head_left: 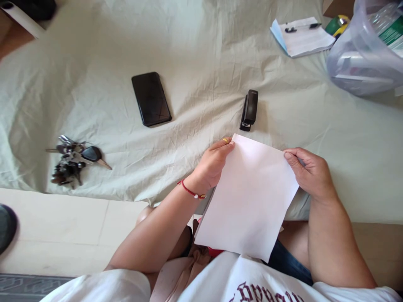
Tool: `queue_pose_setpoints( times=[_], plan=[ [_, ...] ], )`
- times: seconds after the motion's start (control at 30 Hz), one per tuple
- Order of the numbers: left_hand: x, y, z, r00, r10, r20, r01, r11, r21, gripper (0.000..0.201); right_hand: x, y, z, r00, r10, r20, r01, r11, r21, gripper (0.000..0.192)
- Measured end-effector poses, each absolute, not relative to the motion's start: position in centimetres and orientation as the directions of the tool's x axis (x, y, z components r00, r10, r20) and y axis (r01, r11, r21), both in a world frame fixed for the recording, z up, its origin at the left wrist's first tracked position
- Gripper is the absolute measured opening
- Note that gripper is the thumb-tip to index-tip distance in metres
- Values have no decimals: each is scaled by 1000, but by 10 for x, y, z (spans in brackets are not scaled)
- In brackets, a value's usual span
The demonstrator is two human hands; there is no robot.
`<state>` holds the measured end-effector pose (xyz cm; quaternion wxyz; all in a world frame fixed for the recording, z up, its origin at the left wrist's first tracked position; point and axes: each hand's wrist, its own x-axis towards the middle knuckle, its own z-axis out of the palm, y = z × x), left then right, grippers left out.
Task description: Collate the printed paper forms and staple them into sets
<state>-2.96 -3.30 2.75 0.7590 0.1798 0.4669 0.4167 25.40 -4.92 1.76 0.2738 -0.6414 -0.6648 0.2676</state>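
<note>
Between my two hands I hold white paper (248, 193), its surface blank, over my lap and the cloth's near edge. My left hand (217, 161) pinches the far left corner, thumb on top; a ring and a red bracelet show on that side. At the far right corner my right hand (310, 170) grips the paper between thumb and fingers. A second edge shows along the paper's left side, but how many sheets there are I cannot tell. Just beyond the paper lies a small black stapler (249, 110), touched by neither hand.
A black phone (151, 99) and a bunch of keys (75, 161) lie left on the pale green cloth (195, 50). Far right are a notepad (305, 40) with a pen, a tape measure (337, 26) and a translucent bin (362, 67) holding a bottle.
</note>
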Motion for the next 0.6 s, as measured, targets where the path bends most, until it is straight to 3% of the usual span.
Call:
queue_pose_setpoints(
  times=[0.07, 0.3, 0.6],
  plan=[
    [-34, -30, 27, 296, 786, -542, -473, 614, 632, 17, 259, -50, 16, 3, 1000, 2, 695, -1, -719, 36],
    [-44, -27, 25, 282, 821, -496, -234, 561, 794, 21, 268, -50, 10, 56, 998, 9, 670, -31, -742, 37],
    [-29, -31, 30, 153, 818, -555, -363, 568, 738, 17, 257, -50, 10, 83, 997, -3, 661, -57, -748, 37]
  ],
)
